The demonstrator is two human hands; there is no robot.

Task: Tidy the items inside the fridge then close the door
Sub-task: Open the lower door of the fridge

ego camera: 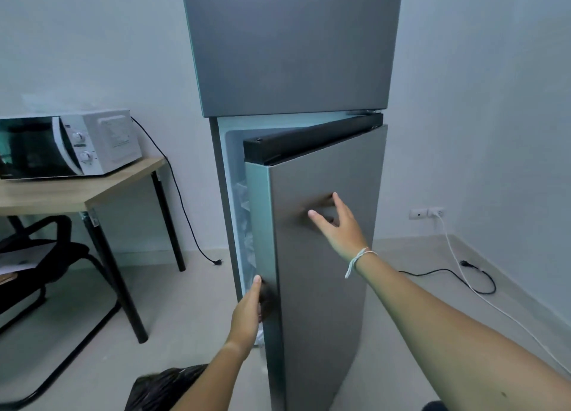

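Observation:
A tall grey two-door fridge (290, 46) stands ahead of me. Its lower door (321, 287) is ajar, with a narrow gap on the left side. Through the gap only a strip of the pale interior and some clear plastic (245, 225) shows; the items inside are hidden. My left hand (248, 310) lies along the door's left edge, thumb up against it. My right hand (338, 225), with a white string bracelet at the wrist, is spread flat with fingers apart at the door's front face, holding nothing.
A white microwave (66, 145) sits on a wooden table (77, 188) at left, over a black chair (40, 256). A black bag (163, 389) lies on the floor by my left arm. Cables (463, 274) trail across the floor at right, below a wall socket (426, 213).

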